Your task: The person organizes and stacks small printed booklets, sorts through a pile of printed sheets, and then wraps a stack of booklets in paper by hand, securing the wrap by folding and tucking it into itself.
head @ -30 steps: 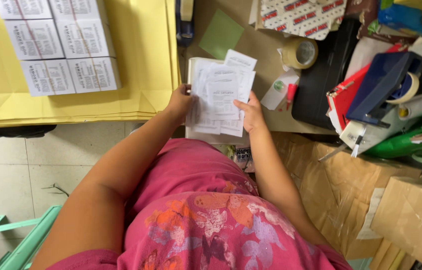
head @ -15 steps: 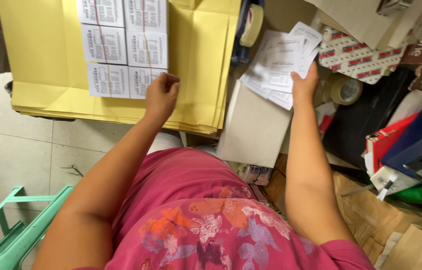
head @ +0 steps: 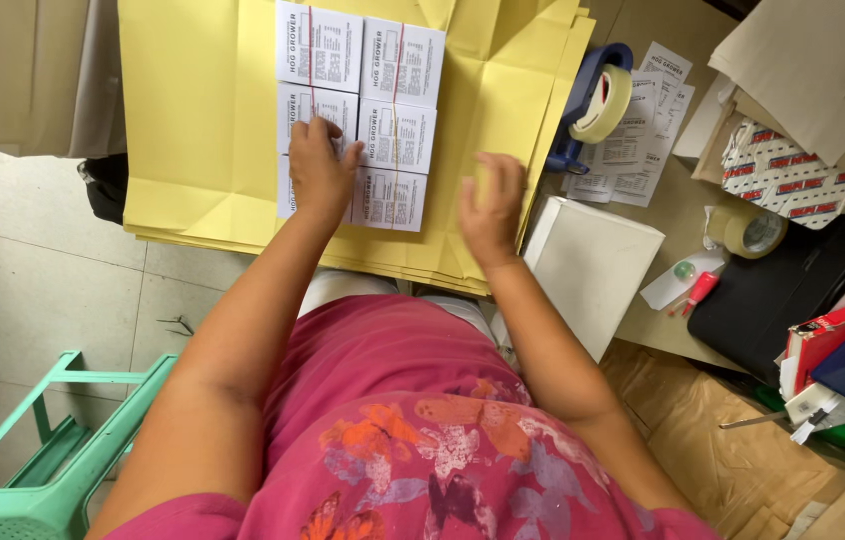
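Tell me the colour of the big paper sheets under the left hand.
Yellow: the stacked paper sheets under the left hand show plainly in the head view.

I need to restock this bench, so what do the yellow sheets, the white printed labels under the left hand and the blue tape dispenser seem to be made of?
The yellow sheets look like matte paper: thin stacked edges, soft fold creases. The white printed labels seem matte paper too, bundled by thin red bands, probably rubber; the left hand rests on them. The blue tape dispenser looks like glossy moulded plastic, holding a roll of shiny yellowish tape.
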